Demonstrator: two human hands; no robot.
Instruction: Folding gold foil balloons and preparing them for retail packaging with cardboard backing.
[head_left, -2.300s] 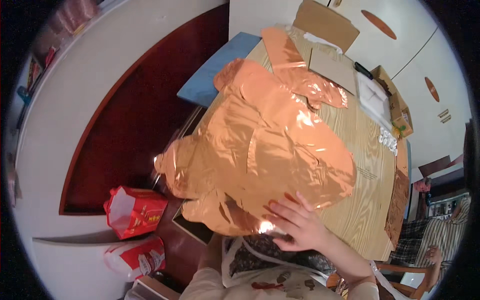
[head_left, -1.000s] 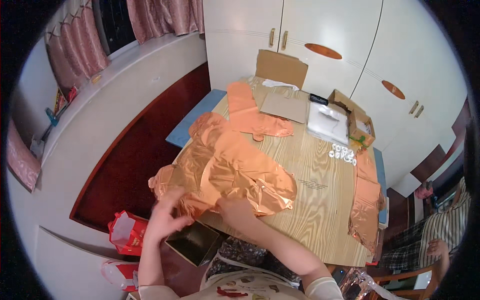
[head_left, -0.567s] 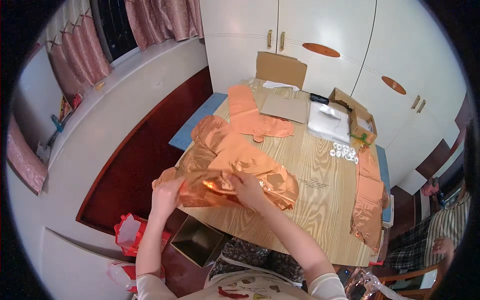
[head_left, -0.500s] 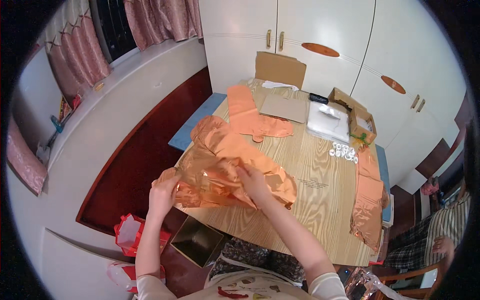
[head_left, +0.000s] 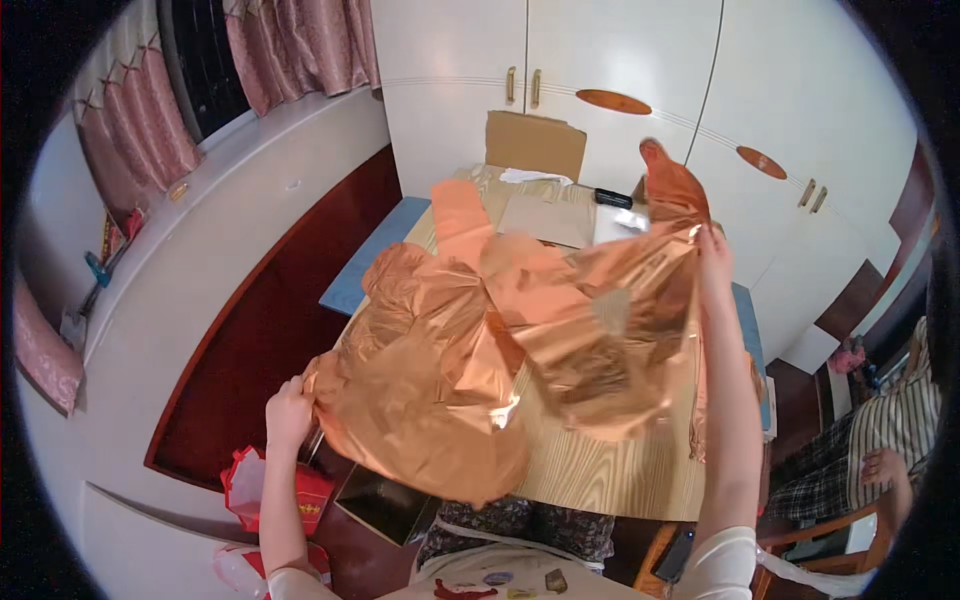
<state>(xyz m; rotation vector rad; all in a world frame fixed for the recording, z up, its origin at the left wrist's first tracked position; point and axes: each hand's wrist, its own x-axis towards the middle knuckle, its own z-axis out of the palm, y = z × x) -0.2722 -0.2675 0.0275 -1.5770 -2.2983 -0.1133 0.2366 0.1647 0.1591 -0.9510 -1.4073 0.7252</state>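
Note:
A large, flat, copper-coloured foil balloon [head_left: 420, 400] is stretched out between my hands above the wooden table, creased and shiny. My left hand [head_left: 289, 411] is closed on its near left edge. At the right, my right hand [head_left: 714, 265] grips the other side, raised, with a narrow end of foil sticking up beyond it. Part of the balloon sags over the table's near edge. Behind it lies another flat foil balloon [head_left: 458, 212], partly covered. A third foil piece [head_left: 699, 425] shows in part along the table's right side, behind my right forearm.
On the far part of the wooden table [head_left: 600, 485] lie a grey-brown board [head_left: 545, 219], a white cloth [head_left: 535, 177] and a black object [head_left: 613, 198]. A cardboard sheet [head_left: 536, 147] leans at the back. Red bags [head_left: 300, 500] stand lower left. Another person [head_left: 880, 420] is at the right.
My right hand has swung up and right, spreading the bunched foil wide. My left hand has shifted slightly left and down. The foil now hides the white rings and most of the clear package.

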